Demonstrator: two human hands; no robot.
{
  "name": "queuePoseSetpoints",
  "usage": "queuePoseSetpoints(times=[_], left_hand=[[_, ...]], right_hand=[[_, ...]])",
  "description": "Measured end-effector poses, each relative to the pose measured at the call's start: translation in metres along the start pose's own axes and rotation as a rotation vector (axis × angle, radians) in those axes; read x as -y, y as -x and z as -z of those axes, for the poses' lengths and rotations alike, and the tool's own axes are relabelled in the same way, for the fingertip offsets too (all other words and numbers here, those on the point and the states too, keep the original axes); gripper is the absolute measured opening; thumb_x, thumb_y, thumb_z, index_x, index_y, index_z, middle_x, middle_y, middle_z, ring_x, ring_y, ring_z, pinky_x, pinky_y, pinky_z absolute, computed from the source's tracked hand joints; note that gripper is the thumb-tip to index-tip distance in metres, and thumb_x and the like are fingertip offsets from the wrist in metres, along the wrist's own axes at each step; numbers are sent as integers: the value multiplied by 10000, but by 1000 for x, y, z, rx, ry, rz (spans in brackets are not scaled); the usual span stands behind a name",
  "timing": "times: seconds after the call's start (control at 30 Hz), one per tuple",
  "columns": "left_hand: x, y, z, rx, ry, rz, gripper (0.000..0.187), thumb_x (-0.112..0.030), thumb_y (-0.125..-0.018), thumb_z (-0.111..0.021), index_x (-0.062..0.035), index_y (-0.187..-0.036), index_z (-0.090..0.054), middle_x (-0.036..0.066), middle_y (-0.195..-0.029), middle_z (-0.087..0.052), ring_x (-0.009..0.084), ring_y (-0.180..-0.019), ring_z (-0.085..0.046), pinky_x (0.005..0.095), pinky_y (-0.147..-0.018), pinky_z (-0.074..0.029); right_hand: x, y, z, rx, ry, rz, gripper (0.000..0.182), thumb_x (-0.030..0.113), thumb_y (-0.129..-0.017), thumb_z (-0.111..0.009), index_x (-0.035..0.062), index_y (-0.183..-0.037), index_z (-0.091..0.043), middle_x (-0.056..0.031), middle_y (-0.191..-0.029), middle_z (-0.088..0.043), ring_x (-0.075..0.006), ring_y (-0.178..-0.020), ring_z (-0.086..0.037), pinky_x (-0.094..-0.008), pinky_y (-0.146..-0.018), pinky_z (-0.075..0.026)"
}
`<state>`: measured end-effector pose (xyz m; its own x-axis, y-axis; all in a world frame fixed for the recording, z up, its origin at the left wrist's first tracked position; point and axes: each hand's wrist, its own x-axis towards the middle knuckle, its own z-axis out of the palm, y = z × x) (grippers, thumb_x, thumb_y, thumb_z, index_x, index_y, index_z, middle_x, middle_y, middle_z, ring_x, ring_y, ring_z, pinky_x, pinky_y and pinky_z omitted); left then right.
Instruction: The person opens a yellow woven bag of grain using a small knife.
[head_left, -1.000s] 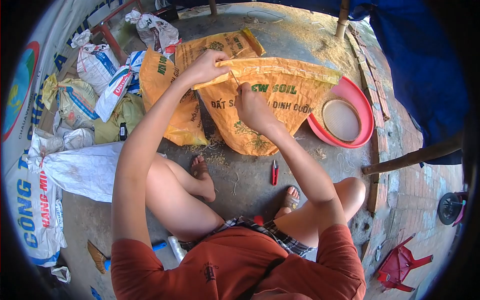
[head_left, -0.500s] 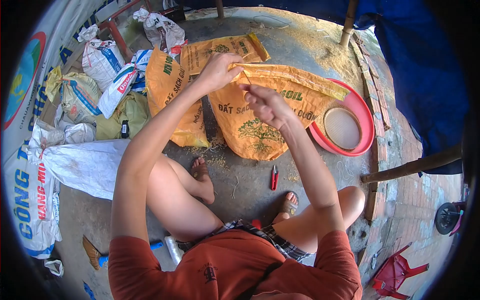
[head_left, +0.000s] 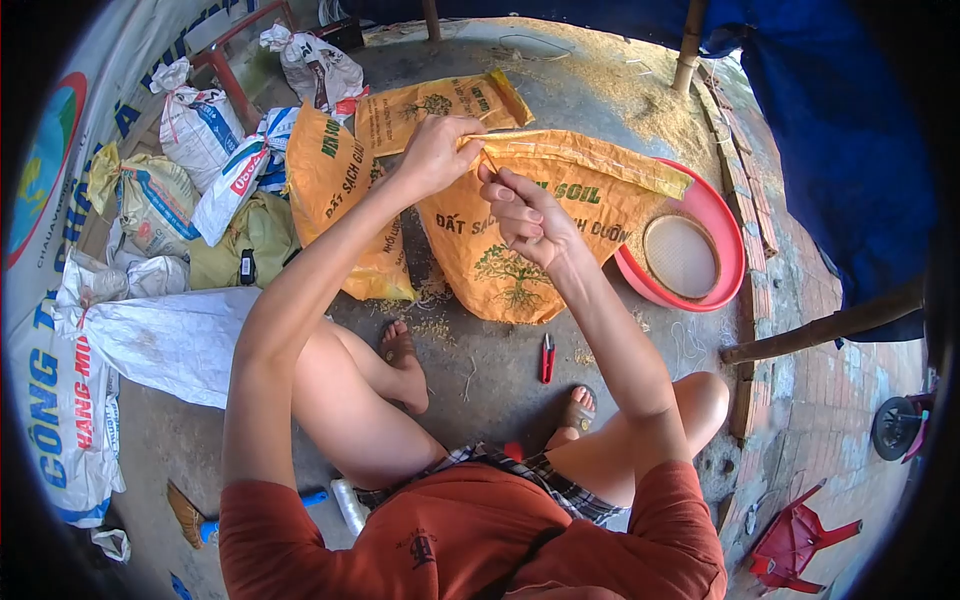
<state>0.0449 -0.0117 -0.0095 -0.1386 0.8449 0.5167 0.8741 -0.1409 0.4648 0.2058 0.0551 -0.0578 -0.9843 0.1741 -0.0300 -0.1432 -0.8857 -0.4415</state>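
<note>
An orange soil bag (head_left: 520, 225) with a tree print stands upright before me, its top edge folded over. My left hand (head_left: 438, 155) pinches the bag's upper left corner. Just right of it and a little lower, my right hand (head_left: 528, 215) is closed, thumb and forefinger pressed around a thin, needle-like item (head_left: 489, 160) at the bag's top edge. What exactly this item is stays too small to tell. Red-handled snips (head_left: 547, 359) lie on the ground below the bag.
Two more orange bags (head_left: 345, 205) are at the left and behind, beside several tied white sacks (head_left: 200, 135). A pink basin (head_left: 735, 245) holding a round sieve (head_left: 682, 257) touches the bag's right side. A wooden pole (head_left: 825, 330) slants in from the right.
My right hand has turned, its fingers now curled in more, close to the bag's edge. My left hand keeps its grip on the corner. The view has shifted slightly.
</note>
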Motion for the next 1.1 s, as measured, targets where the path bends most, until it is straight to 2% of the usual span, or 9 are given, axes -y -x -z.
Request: queuePoseSetpoints(times=[0.07,0.2,0.27,0.33,0.4,0.53,0.8,0.87,1.1], left_hand=[[2,0,-2,3,22,-13,167,-79,-766,-595,47,-874,-613,184,-839,-632,308,-790,-625,344,-691,-467],[3,-1,-7,-25,-13,-86,161,-73,-763,-591,48,-867,-609,176,-840,-632,312,-792,-621,342,-692,-466],[2,-1,-6,-3,13,-108,162,-77,-759,-577,28,-869,-632,177,-847,-630,326,-778,-615,369,-690,-476],[4,-1,-3,-1,18,-99,161,-75,-760,-574,30,-869,-630,174,-828,-630,319,-771,-618,368,-690,-477],[1,1,-4,7,33,-95,161,-74,-761,-572,31,-869,-628,172,-809,-629,311,-764,-622,367,-691,-477],[-8,3,-10,130,214,30,156,-72,-780,-581,58,-865,-595,123,-748,-618,170,-737,-618,309,-661,-471],[6,-13,12,340,184,79,415,-414,-853,-536,-13,-897,-631,93,-738,-629,164,-656,-583,332,-609,-469],[7,-21,23,306,237,452,498,-487,-882,-457,-24,-1009,-590,90,-859,-613,155,-721,-572,286,-635,-481],[18,-19,7,620,672,480,765,-663,-855,-258,-42,-1224,-510,150,-1174,-534,178,-1111,-431,327,-904,-369]], right_hand=[[-1,3,-11,58,-152,-32,247,173,-951,-380,-36,-1061,-451,-24,-700,-455,-37,-360,-320,-187,-277,-267],[-25,-5,3,-408,1257,344,258,201,-911,-466,-50,-967,-477,-68,-565,-495,-134,-433,-511,-303,-342,-380],[-30,-18,27,-419,1908,1031,284,220,-905,-475,-57,-966,-468,-89,-546,-512,-157,-442,-542,-309,-350,-387],[-24,-17,25,-327,1847,1129,245,201,-920,-449,-43,-932,-470,-65,-553,-486,-137,-392,-486,-290,-334,-363],[-10,5,-15,-251,981,213,226,192,-936,-424,-27,-901,-465,-22,-551,-434,-104,-372,-411,-267,-321,-332],[7,-1,-1,-83,362,92,202,199,-950,-411,6,-945,-469,8,-615,-421,-44,-367,-296,-191,-312,-262],[-2,3,-15,-192,471,62,156,169,-921,-478,14,-936,-495,-19,-696,-509,-33,-463,-388,-170,-360,-315],[-2,4,-11,-150,509,11,152,163,-907,-508,18,-948,-492,-37,-721,-539,-56,-488,-449,-191,-411,-397],[-9,3,-4,-206,676,-53,255,230,-886,-554,29,-1020,-472,-62,-759,-565,-127,-573,-547,-256,-566,-496]])
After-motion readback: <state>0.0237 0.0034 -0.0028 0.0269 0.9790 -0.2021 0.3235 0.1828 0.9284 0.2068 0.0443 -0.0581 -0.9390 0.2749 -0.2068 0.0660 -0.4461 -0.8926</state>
